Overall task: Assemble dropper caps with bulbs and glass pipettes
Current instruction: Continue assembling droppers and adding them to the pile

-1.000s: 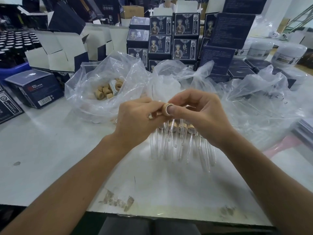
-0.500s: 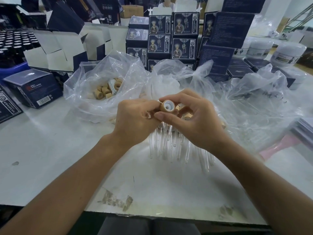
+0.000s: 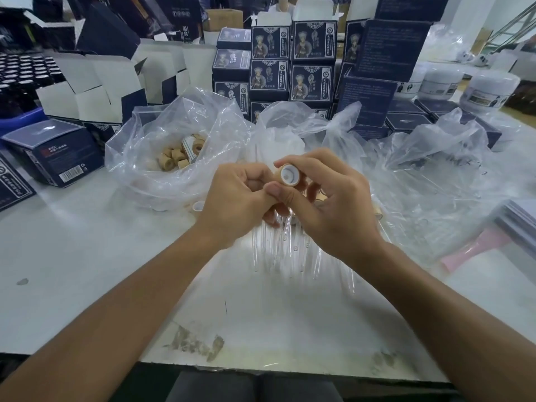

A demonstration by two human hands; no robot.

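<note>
My right hand (image 3: 333,204) pinches a tan dropper cap (image 3: 287,175) between thumb and forefinger, its white open underside turned toward me. My left hand (image 3: 236,198) is curled close against the cap's left side; what its fingers hold is hidden. Below both hands, a row of assembled droppers with glass pipettes (image 3: 285,250) lies on the table, their tan collars mostly covered by my hands. A loose cap (image 3: 198,206) lies just left of my left hand.
A clear bag of tan caps (image 3: 177,155) sits behind left. More clear plastic bags (image 3: 429,175) spread to the right. Dark blue boxes (image 3: 290,62) stack at the back, one box (image 3: 55,152) at left. White jars (image 3: 490,89) stand far right.
The cap has turned from edge-on to showing its white underside fully. Both hands have risen slightly above the pipette row.
</note>
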